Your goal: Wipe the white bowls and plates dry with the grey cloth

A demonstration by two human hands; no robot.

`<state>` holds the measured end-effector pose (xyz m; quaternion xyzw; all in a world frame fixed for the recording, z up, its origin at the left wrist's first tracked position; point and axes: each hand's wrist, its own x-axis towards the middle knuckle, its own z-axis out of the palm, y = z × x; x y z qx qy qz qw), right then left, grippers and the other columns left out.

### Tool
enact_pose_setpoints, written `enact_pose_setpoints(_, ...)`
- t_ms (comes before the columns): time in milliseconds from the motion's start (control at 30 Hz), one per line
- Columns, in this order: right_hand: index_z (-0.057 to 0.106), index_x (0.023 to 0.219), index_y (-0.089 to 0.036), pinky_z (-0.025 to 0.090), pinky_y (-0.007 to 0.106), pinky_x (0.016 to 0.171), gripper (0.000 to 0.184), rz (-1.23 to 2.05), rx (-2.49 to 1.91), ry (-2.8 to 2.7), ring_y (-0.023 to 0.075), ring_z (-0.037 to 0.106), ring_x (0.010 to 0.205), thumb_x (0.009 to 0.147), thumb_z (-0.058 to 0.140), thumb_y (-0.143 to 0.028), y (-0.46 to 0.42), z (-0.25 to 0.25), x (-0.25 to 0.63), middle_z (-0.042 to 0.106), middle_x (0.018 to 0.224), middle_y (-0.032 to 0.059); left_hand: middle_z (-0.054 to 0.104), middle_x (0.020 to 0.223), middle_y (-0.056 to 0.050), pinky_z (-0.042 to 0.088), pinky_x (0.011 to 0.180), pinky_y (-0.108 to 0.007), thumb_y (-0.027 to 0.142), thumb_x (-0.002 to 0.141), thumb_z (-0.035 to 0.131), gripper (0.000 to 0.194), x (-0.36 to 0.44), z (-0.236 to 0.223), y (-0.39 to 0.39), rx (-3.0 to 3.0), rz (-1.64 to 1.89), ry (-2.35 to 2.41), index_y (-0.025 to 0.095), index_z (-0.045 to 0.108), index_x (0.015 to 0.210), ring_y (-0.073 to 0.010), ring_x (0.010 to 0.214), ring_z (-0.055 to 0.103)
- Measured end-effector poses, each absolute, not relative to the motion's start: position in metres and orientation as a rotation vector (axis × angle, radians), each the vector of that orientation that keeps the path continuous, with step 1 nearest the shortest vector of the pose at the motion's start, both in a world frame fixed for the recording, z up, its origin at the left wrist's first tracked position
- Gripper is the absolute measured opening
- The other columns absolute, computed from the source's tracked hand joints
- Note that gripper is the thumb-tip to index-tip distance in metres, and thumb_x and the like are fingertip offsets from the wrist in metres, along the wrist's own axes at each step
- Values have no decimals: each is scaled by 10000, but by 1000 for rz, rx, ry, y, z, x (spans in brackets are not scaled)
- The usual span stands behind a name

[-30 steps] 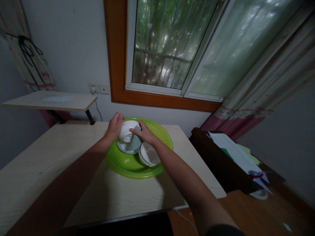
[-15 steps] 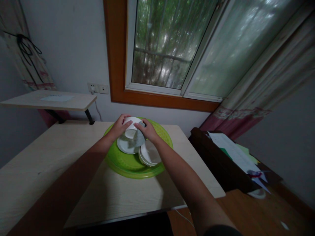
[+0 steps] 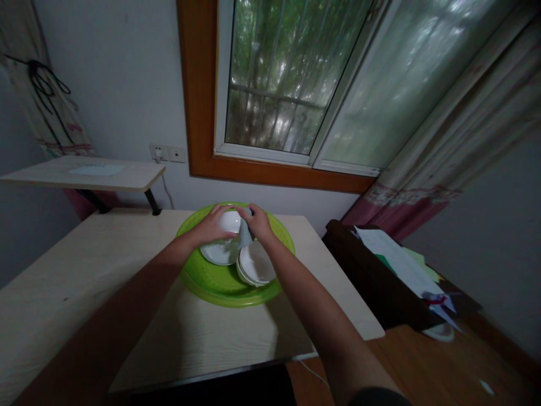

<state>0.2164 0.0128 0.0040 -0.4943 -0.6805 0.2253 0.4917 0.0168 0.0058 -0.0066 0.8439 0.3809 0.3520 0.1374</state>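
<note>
Bowl (image 3: 230,221) in curled left grip (image 3: 210,225), right grip (image 3: 258,222) at its right side, closed around cloth (image 3: 245,233)

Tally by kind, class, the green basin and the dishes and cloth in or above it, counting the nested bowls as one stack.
Green basin: 1
Held white bowl: 1
Bowl stack: 1 (number of bowls within unclear)
White plate: 1
Grey cloth: 1
Total: 5
</note>
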Motion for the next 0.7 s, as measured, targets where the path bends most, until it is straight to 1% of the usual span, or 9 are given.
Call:
enact_pose_setpoints(67,587,728,-191,343,237,585,439,550,-1207,-1652,126,466,612,812,602,-622,12,4,217,545,650,-49,526,1331,-82,402,1115,-458,394,649,801,815,17,-8,6,2461,987,1106,276,463,1382,-287,1290,485)
enact_pose_setpoints(200,585,739,-193,346,241,589,433,548,-1220,-1653,129,473,622,807,608,-620,12,3,217,545,656,-51,567,1268,-85,418,1093,-457,348,678,756,672,18,-9,6,2508,983,1085,242,521,1299,-290,1244,513)
enact_pose_setpoints(267,592,762,-194,354,244,597,426,554,-1207,-1651,133,486,636,812,605,-617,14,2,218,557,675,-48,586,1255,-85,431,1075,-455,334,679,747,635,18,-9,6,2498,999,1087,231,532,1267,-288,1218,535)
enact_pose_setpoints(400,564,787,-201,397,267,681,409,453,-1201,-1571,156,521,731,810,616,-606,24,-4,222,587,769,-13,611,1225,-94,468,1015,-435,334,676,742,616,18,-9,4,2425,1064,1153,209,530,1241,-278,1151,583)
enact_pose_setpoints(500,512,831,-212,414,290,745,409,350,-1258,-1470,171,513,786,794,646,-597,32,-10,226,568,841,8,610,1235,-96,478,994,-414,346,669,746,639,18,-8,1,2379,1097,1183,207,511,1247,-269,1143,594)
enact_pose_setpoints(600,462,835,-225,417,311,788,404,238,-1292,-1438,182,491,816,821,628,-593,36,-13,228,531,868,17,608,1248,-88,476,997,-409,362,659,757,671,18,-6,-1,2353,1091,1213,221,489,1257,-267,1155,594)
enact_pose_setpoints(700,457,805,-228,394,342,858,386,41,-1316,-1473,197,476,865,856,608,-579,32,-9,227,525,872,26,613,1238,-91,483,986,-405,361,661,752,669,18,-6,-1,2333,1078,1233,215,476,1253,-266,1143,601)
